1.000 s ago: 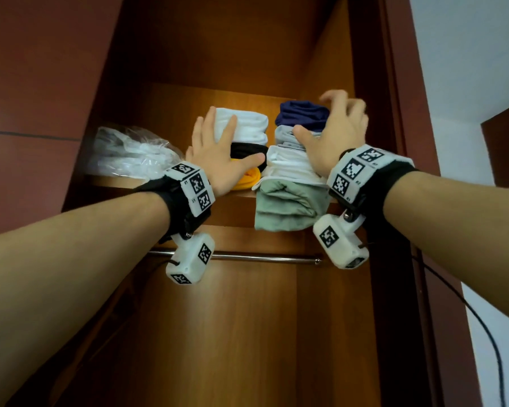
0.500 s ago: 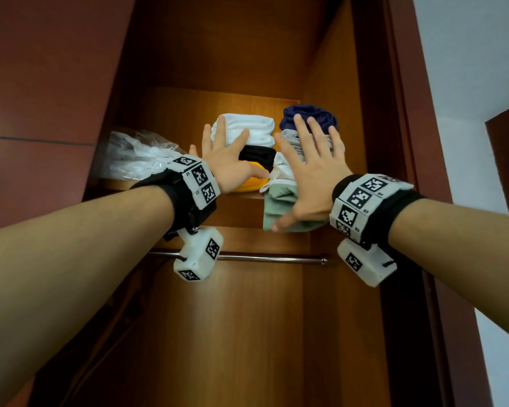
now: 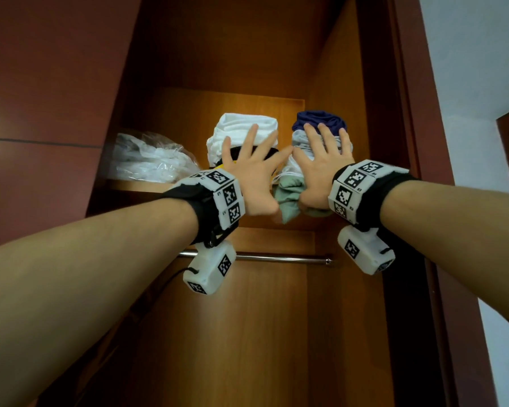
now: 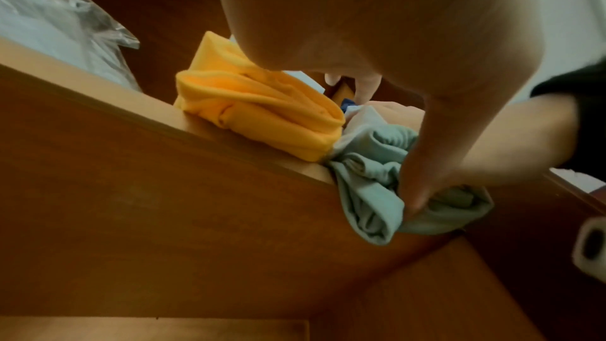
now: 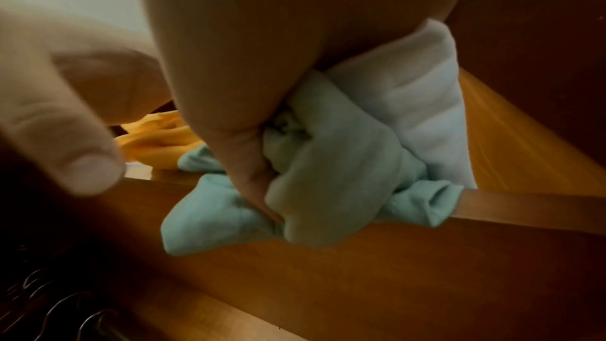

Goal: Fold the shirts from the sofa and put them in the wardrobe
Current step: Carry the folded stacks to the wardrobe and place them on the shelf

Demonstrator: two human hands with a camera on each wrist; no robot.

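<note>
Two stacks of folded shirts sit side by side on the upper shelf (image 3: 135, 185) of the wardrobe (image 3: 276, 318). The left stack has a white shirt (image 3: 241, 126) on top, a black one under it and a yellow shirt (image 4: 262, 116) at the bottom, its fold reaching the shelf's front edge. The right stack is topped by a navy shirt (image 3: 321, 118), with grey and white layers below and a pale green shirt (image 3: 288, 198) at the bottom that bulges out over the shelf edge and hangs a little down its front.

The left hand (image 3: 253, 174) is raised flat against the front of the left stack, fingers straight and spread, its thumb reaching down and right to touch the green shirt's overhanging fold. The right hand (image 3: 321, 168) lies just beside it, flat against the front of the right stack, fingers spread upward over the grey and white layers, while the heel of the palm and thumb press into the bunched green fabric. Neither hand grips anything. Both forearms stretch up and forward from below, wrists close together.

A crumpled clear plastic bag (image 3: 147, 160) with something white inside lies on the shelf to the left of the stacks. Below the shelf runs a metal hanging rail (image 3: 276, 257).
</note>
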